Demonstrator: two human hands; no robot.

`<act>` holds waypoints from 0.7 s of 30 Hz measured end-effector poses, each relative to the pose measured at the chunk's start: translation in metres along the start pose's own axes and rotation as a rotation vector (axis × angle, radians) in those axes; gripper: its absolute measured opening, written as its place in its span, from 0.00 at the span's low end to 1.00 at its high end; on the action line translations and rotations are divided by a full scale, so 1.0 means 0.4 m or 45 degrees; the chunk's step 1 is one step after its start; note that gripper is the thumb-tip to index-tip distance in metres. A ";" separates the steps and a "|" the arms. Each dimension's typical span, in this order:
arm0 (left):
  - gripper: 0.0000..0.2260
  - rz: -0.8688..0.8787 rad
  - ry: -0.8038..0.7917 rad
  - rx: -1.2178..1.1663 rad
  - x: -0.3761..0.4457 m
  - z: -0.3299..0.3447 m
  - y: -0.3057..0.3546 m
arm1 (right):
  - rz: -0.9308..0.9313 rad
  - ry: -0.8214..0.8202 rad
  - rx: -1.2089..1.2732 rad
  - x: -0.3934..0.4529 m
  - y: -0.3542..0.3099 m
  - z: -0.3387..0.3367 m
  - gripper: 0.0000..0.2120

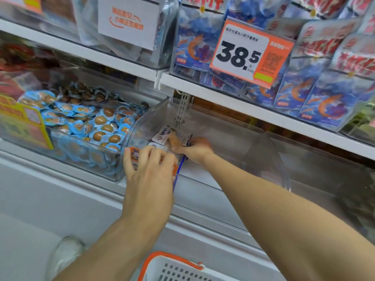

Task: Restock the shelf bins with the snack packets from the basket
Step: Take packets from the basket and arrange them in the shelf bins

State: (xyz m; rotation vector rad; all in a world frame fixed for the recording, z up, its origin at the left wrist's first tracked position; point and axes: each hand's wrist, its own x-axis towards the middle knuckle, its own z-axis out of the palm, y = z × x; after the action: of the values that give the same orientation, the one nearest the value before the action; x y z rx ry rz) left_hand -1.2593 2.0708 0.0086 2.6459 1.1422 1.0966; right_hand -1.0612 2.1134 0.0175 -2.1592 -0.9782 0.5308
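Inside the nearly bare clear bin (233,138), the right hand (197,150) is gripping a snack packet (172,136); the left hand (150,169), fingers spread, is resting on the rim; most restocking looks undone

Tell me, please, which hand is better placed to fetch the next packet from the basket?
Probably left: the left hand rests at the bin's front, nearer the basket; the right hand reaches inside, holding packets.
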 end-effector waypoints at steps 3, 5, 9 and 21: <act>0.23 -0.025 -0.017 0.013 -0.001 0.004 0.007 | -0.030 0.016 0.154 -0.006 0.002 -0.012 0.19; 0.23 -0.033 -0.015 0.018 -0.002 0.007 0.011 | -0.015 -0.005 0.219 -0.020 0.001 -0.016 0.17; 0.24 -0.039 0.013 0.059 -0.004 0.014 0.012 | 0.063 -0.090 0.266 -0.034 0.006 -0.023 0.15; 0.21 0.086 0.235 -0.220 -0.058 -0.051 0.121 | -0.570 0.340 -0.148 -0.288 0.027 -0.203 0.06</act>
State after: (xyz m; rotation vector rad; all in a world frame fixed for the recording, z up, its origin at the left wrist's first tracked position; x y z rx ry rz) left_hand -1.2535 2.0159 0.0254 2.5103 0.9405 1.4080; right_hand -1.0796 1.9848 0.0733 -1.9555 -1.3102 -0.0281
